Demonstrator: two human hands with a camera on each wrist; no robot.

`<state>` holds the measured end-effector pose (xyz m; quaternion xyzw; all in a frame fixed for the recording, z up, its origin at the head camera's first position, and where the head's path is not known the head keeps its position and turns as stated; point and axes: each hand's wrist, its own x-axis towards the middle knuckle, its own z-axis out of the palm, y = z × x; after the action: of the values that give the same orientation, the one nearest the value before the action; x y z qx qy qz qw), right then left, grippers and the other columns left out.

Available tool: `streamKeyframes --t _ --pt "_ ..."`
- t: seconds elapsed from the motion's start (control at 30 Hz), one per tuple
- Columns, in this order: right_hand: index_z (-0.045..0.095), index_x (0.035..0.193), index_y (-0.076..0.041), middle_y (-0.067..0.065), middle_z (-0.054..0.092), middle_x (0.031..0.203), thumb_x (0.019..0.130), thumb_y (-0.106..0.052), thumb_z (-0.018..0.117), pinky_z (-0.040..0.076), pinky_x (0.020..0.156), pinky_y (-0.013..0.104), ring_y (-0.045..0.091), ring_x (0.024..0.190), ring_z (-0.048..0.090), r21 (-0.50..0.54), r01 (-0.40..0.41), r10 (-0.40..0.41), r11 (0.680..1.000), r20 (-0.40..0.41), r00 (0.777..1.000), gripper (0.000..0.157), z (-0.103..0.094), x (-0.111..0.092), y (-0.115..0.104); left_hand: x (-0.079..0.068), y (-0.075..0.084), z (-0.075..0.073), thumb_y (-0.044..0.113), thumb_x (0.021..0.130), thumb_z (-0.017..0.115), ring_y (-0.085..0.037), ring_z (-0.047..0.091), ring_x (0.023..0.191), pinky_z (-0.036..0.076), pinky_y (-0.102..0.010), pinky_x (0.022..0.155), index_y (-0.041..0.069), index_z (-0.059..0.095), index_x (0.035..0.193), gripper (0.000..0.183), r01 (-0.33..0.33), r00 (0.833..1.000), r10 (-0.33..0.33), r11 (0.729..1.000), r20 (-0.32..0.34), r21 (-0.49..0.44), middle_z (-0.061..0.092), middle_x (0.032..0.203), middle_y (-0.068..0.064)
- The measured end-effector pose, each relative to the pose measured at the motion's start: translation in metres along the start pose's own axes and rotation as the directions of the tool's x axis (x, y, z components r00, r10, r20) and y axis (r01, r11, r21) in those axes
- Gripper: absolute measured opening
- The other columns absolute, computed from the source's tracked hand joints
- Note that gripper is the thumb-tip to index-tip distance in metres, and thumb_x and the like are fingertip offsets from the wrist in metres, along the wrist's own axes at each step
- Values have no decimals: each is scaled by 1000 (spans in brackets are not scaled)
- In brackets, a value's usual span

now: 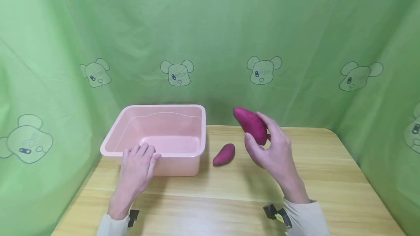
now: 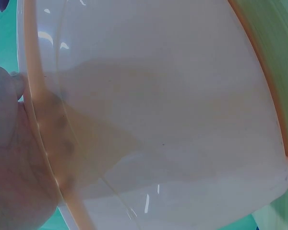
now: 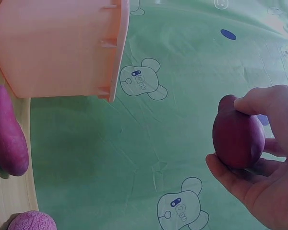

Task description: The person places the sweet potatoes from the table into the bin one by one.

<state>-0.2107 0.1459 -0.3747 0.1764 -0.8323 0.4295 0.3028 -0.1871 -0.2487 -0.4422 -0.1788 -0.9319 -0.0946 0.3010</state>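
Observation:
A purple sweet potato (image 1: 252,124) is raised above the table in my right hand (image 1: 273,152). Thumb and fingers grip it from either side, as the right wrist view also shows. A smaller sweet potato (image 1: 224,154) lies on the table between that hand and a pink plastic basin (image 1: 183,165). My left hand (image 1: 137,166) holds the basin's near rim, its fingers bent over the edge. In the left wrist view, dark fingertip shadows show through the basin wall. No contents show in the visible part of the basin.
A wrinkled pink round thing (image 3: 32,222) shows at the bottom left of the right wrist view; its kind is unclear. The wooden table (image 1: 210,210) ends at a green curtain (image 1: 216,28) printed with bear heads, which hangs behind and at both sides.

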Motion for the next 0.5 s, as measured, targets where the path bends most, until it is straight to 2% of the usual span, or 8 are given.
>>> streamKeyframes --t 0.13,0.3,0.5 --pt "54 146 -11 10 64 131 86 -10 80 53 72 17 23 104 65 0 39 -39 999 0 999 66 4 2 2 0 0 0 36 108 44 -26 40 76 31 -43 72 14 49 86 31 1 1000 -1 1000 -7 6 42 82 -1" --pt "56 144 -6 12 65 130 84 -6 82 54 73 18 25 103 66 4 94 -94 996 -5 996 65 11 5 3 -1 0 1 37 108 43 -25 40 75 31 -43 72 15 48 85 32 -8 1000 8 1000 -22 9 42 82 -1" --pt "55 144 -7 12 65 129 85 -8 82 58 69 30 25 101 67 15 107 -108 994 14 994 65 17 8 1 0 0 1 36 107 43 -25 39 74 30 -43 71 15 47 84 32 -21 999 21 1000 -43 6 42 81 -1"
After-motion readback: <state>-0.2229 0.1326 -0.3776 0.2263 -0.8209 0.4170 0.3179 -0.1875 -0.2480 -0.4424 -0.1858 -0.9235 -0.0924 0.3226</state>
